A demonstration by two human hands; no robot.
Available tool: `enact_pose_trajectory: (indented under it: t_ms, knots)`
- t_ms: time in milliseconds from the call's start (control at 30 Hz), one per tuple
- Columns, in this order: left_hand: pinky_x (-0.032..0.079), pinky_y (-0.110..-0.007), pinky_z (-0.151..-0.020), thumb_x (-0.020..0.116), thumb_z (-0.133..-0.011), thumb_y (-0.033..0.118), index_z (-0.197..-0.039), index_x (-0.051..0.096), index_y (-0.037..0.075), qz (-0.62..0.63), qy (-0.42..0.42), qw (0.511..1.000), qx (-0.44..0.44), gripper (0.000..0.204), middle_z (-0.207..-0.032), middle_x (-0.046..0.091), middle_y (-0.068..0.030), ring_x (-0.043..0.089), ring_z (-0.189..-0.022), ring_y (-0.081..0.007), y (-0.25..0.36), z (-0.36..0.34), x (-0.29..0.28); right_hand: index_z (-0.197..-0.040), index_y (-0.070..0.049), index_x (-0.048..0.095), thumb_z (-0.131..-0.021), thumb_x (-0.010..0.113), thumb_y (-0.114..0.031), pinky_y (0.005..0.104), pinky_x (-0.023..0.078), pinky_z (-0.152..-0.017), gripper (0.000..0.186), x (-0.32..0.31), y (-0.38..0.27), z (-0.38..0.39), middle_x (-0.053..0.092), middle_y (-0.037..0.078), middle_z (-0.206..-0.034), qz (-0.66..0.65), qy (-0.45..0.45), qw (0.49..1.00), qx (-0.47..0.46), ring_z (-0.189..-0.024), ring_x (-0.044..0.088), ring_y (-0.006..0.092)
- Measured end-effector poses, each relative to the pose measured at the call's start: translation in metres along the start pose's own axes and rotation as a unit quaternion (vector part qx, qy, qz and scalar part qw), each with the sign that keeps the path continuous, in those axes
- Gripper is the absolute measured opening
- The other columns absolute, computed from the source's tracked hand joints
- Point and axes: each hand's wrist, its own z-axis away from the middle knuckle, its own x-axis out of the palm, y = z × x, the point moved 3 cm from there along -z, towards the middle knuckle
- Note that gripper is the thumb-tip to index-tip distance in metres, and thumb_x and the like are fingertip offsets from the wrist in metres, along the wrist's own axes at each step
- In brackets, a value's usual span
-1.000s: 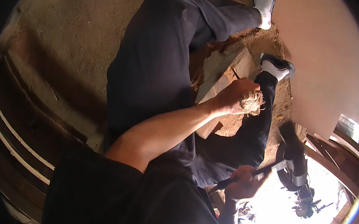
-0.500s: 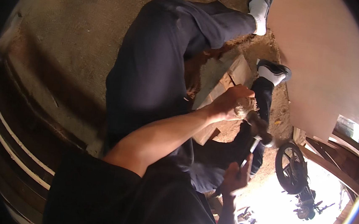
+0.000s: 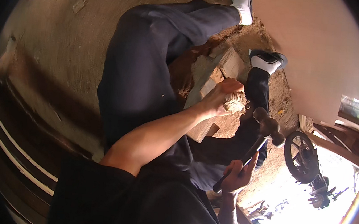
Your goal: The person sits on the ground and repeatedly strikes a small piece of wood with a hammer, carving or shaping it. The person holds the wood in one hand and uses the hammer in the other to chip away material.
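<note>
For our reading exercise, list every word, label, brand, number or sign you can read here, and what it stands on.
None: no readable text on the hammer, frayed handle end, wooden block or large pale board.
Motorcycle: too small and glare-washed to tell.

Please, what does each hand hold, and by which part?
Left hand: apparently a chisel, by its frayed wooden handle. Right hand: a hammer, by its dark handle.
</note>
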Motion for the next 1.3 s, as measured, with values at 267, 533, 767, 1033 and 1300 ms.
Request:
enact_pose_trajectory:
  t_ms: [267,533,767,1033,1300]
  knots:
    - [0.053,-0.038,-0.081,0.079,-0.081,0.001,-0.091,0.059,0.006,0.015,0.033,0.995,-0.09,0.022,-0.099,0.054,-0.0087,0.061,-0.092,-0.0263,0.018,-0.001,0.0,-0.163,-0.002,0.031,-0.107,0.052,-0.012,0.0215,0.039,-0.045,0.061,0.033,0.012,-0.024,0.052,-0.002,-0.063,-0.261,0.0,0.942,0.21,-0.05,0.047,0.0048]
    - [0.05,-0.036,-0.091,0.068,-0.1,0.014,-0.108,0.066,0.007,-0.206,0.033,0.97,-0.122,0.011,-0.112,0.069,-0.0083,0.064,-0.103,-0.0214,0.011,0.008,-0.022,-0.164,-0.006,0.033,-0.104,0.056,-0.008,0.0249,0.043,-0.045,0.064,0.057,0.044,-0.023,0.052,-0.001,-0.063,-0.375,-0.04,0.894,0.242,-0.049,0.047,0.0071]
    - [0.05,-0.029,-0.091,0.06,-0.102,0.001,-0.116,0.062,0.003,-0.089,-0.009,0.978,-0.189,0.014,-0.12,0.067,-0.009,0.062,-0.098,-0.0126,-0.003,0.017,-0.019,-0.163,-0.008,0.035,-0.097,0.056,-0.001,0.03,0.05,-0.05,0.07,0.042,0.05,-0.021,0.06,0.006,-0.067,-0.428,-0.063,0.885,0.174,-0.052,0.056,0.012]
    - [0.052,-0.034,-0.094,0.062,-0.1,0.003,-0.119,0.066,-0.002,-0.147,0.018,0.975,-0.166,0.02,-0.114,0.072,-0.0128,0.066,-0.103,-0.0209,-0.017,0.021,-0.026,-0.152,-0.013,0.055,-0.083,0.072,0.004,0.0375,0.046,-0.051,0.074,-0.002,-0.005,-0.019,0.048,0.008,-0.071,-0.18,-0.056,0.953,-0.238,-0.052,0.05,0.0236]
    - [0.054,-0.031,-0.091,0.055,-0.108,0.01,-0.119,0.061,0.001,-0.169,0.001,0.972,-0.161,0.015,-0.124,0.071,-0.0088,0.065,-0.094,-0.0164,-0.017,0.015,-0.029,-0.158,-0.027,0.05,-0.087,0.067,-0.005,0.0395,0.053,-0.047,0.076,-0.006,-0.001,-0.033,0.056,0.008,-0.072,-0.068,-0.089,0.92,-0.375,-0.048,0.056,0.0237]
